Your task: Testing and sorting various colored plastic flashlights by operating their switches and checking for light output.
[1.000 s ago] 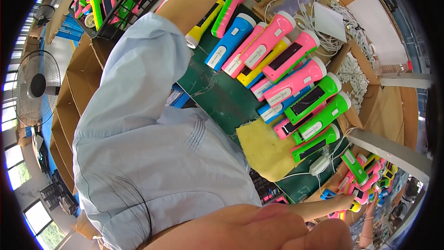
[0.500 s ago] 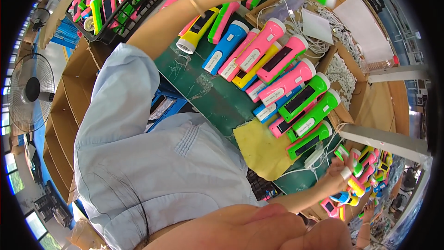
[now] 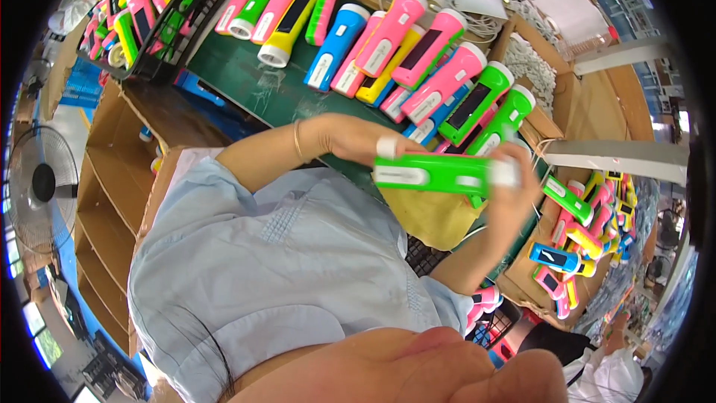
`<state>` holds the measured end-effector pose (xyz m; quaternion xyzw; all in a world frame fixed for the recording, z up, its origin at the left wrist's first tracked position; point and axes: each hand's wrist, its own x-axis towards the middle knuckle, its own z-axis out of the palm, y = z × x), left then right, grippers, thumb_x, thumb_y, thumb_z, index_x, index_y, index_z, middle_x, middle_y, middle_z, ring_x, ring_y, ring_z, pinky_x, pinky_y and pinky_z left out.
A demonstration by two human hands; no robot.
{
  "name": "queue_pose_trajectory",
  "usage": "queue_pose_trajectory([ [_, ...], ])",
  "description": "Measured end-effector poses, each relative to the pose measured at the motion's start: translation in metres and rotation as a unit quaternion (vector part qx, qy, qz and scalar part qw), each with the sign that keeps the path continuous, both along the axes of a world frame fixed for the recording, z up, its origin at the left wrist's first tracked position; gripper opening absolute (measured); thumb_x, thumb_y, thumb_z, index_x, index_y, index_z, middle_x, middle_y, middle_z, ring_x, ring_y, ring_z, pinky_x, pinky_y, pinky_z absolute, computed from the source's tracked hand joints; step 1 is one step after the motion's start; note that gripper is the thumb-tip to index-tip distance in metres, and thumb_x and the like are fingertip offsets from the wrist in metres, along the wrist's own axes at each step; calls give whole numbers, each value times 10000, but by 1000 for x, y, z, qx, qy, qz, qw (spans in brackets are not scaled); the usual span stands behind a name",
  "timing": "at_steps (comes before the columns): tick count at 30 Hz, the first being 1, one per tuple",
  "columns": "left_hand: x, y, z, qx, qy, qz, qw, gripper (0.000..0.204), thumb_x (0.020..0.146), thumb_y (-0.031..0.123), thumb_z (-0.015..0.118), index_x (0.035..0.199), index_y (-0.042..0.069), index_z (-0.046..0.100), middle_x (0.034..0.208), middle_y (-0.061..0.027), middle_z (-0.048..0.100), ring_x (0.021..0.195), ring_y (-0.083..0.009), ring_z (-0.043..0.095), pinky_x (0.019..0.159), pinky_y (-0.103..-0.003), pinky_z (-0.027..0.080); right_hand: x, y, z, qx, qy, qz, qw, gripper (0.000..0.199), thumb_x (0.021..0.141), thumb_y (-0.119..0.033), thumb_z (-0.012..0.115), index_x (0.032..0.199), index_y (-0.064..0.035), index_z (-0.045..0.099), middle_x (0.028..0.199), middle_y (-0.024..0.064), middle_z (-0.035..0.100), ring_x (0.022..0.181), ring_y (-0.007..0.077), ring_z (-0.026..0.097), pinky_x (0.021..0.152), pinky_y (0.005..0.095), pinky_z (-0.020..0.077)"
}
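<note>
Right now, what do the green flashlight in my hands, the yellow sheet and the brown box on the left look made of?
Green flashlight: likely glossy plastic, from its smooth, bright shell, though blurred. Yellow sheet: cloth or thin foam, perhaps; it looks matt and soft-edged. Brown box: probably cardboard, matt, with thin panels.

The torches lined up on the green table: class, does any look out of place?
Two do: the yellow torch and the green torch to its left, past a pink torch, have their white heads toward the near edge, whereas most others, like the blue torch, face away.
</note>
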<state>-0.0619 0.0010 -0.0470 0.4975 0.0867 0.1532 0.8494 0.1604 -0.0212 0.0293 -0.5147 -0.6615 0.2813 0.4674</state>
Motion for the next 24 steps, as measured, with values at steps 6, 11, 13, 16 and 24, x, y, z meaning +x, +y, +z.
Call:
queue_pose_trajectory([
  [6,34,-4,18,-76,83,178,978,336,793,167,616,1068,25,483,830,-67,574,645,-159,604,556,-282,512,-32,5,-36,121,-149,-17,981,405,766,-181,641,1094,24,521,987,171,548,832,254,590,702,304,458],
  [11,42,20,30,-203,15,257,945,256,822,209,596,981,32,501,790,-72,561,627,-164,585,556,-284,496,-13,-14,-53,-54,132,-71,987,293,859,-41,520,1140,44,508,1034,125,542,915,170,576,787,271,452],
  [13,47,17,41,-133,3,261,956,247,811,201,612,940,21,503,777,-80,558,630,-166,577,589,-286,481,-11,-21,-59,-129,193,-61,971,281,866,-44,515,1130,51,515,1026,117,554,907,169,576,796,272,450],
  [16,50,20,37,-187,3,251,950,246,810,195,610,946,19,504,766,-82,558,617,-169,575,576,-281,476,-7,-29,-71,-129,190,-67,971,251,871,-57,515,1104,33,544,989,103,581,848,137,570,712,236,448],
  [24,54,32,39,-294,-44,228,927,254,840,214,521,1015,34,481,767,-80,540,587,-194,543,565,-314,474,-13,-42,-70,-176,246,-54,952,220,885,-109,510,1047,23,578,786,16,555,633,61,477,548,181,362],
])
